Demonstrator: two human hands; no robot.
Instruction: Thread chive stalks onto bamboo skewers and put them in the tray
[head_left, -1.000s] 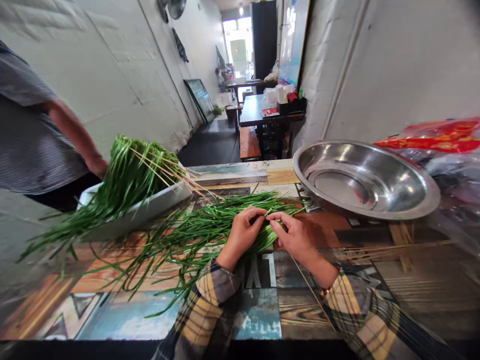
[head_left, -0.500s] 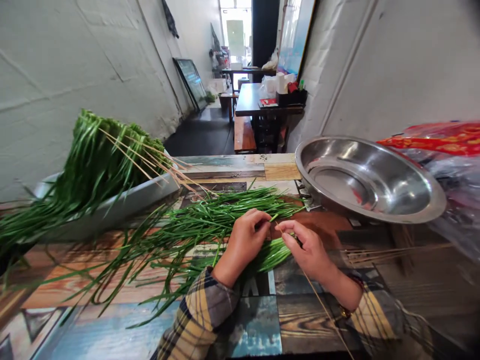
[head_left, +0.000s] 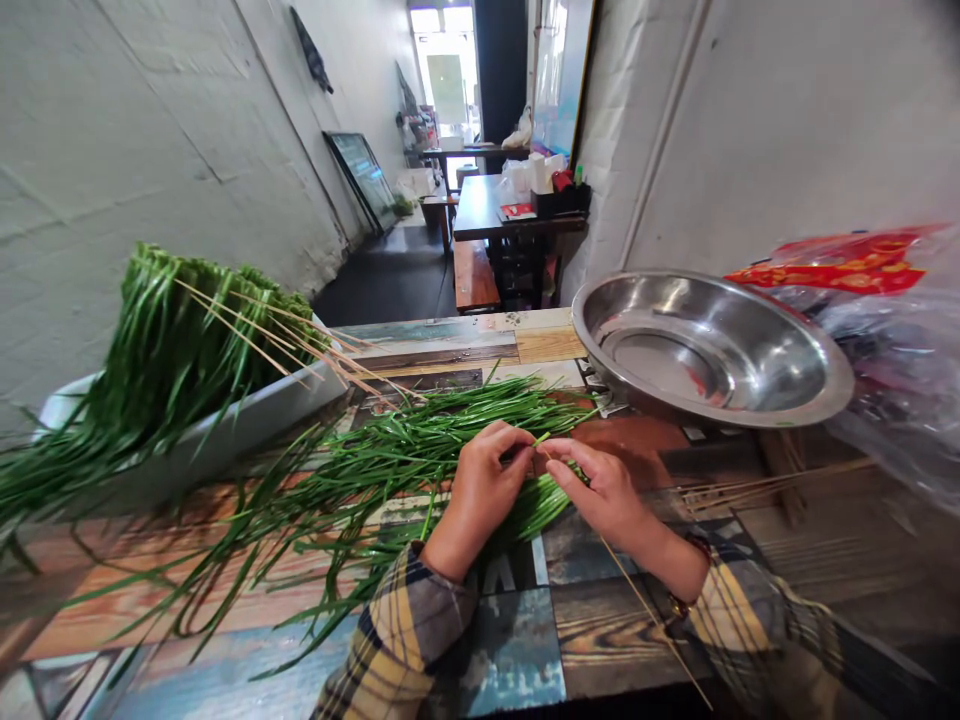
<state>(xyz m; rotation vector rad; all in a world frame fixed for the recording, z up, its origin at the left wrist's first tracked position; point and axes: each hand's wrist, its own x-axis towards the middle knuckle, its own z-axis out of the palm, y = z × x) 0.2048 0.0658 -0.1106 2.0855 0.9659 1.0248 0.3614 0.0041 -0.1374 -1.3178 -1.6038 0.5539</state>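
Note:
My left hand (head_left: 480, 495) pinches the pale end of a chive stalk (head_left: 541, 438) between thumb and fingers. Opposite it, the fingertips of my right hand (head_left: 615, 500) close on a thin bamboo skewer (head_left: 649, 610), whose long end runs back under my palm toward the table's near edge. The skewer's tip meets the stalk between my hands; whether it has gone through I cannot tell. Beneath and beyond my hands, a loose pile of green chives (head_left: 435, 425) spreads leftward. At the left, rows of skewered chives (head_left: 187, 330) hang over a white tray (head_left: 259, 412).
A steel basin (head_left: 795, 385) stands at the right, with plastic packaging (head_left: 885, 330) beside it. Loose skewers (head_left: 772, 487) lie below the basin. More skewer ends (head_left: 352, 370) jut from the tray over the patchwork tabletop (head_left: 510, 640). Another table (head_left: 480, 205) stands beyond.
My right hand has moved slightly left, bringing the skewer's tip to the chive stalk; the gap between my hands has closed. The camera view has shifted a little.

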